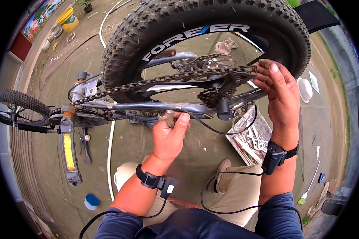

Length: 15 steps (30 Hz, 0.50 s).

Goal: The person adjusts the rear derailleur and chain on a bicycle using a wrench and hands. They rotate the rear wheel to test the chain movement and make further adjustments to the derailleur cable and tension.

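A bicycle's rear wheel (227, 30) with a knobby tyre fills the top of the head view. From the crank on the left, the greasy chain (155, 81) runs up to the derailleur (235, 81) beside the cassette (211, 97). My right hand (282, 87) is closed, thumb and fingers pinching the chain where it meets the derailleur's right end. Just below the grey frame tube (155, 106), my left hand (167, 137) is closed on a small crumpled greyish rag (168, 118), with loose threads beside it. My fingers partly hide the rag.
A grey tray (249, 137) of wrenches lies below the derailleur, with a black cable (223, 132) looping nearby. At left hangs a pedal (69, 155) with a yellow reflector. A blue-lidded tub (91, 201) and a green brush (303, 197) lie on the ground.
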### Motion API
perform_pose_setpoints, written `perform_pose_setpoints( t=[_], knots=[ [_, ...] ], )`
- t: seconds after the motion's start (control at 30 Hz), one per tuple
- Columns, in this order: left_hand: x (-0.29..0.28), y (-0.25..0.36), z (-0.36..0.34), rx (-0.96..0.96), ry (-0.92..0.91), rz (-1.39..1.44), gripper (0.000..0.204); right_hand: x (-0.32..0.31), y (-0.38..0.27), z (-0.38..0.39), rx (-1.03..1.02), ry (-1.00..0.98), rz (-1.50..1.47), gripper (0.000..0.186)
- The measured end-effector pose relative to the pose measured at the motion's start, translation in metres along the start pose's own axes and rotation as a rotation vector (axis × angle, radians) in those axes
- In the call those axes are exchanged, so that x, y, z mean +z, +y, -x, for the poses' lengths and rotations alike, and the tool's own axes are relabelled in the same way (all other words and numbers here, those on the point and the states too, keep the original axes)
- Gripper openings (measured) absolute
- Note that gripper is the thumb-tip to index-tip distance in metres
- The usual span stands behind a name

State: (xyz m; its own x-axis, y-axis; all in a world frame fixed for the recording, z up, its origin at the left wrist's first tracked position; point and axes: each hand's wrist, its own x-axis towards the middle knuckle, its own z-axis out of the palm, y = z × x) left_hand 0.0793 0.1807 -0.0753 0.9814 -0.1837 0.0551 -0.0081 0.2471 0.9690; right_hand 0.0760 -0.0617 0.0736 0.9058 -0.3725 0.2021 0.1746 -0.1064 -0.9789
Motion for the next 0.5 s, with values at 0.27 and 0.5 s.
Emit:
perform_pose_setpoints(
  t=[0.27,0.5],
  knots=[
    [0.001,0.005,-0.002,0.014,-0.005,-0.062,0.033,0.025,-0.038,-0.025,0.086,-0.311,-0.14,0.083],
    [-0.004,0.006,-0.005,-0.061,-0.013,-0.006,0.039,0.051,-0.033,-0.036,0.152,-0.478,-0.534,0.097]
  ],
)
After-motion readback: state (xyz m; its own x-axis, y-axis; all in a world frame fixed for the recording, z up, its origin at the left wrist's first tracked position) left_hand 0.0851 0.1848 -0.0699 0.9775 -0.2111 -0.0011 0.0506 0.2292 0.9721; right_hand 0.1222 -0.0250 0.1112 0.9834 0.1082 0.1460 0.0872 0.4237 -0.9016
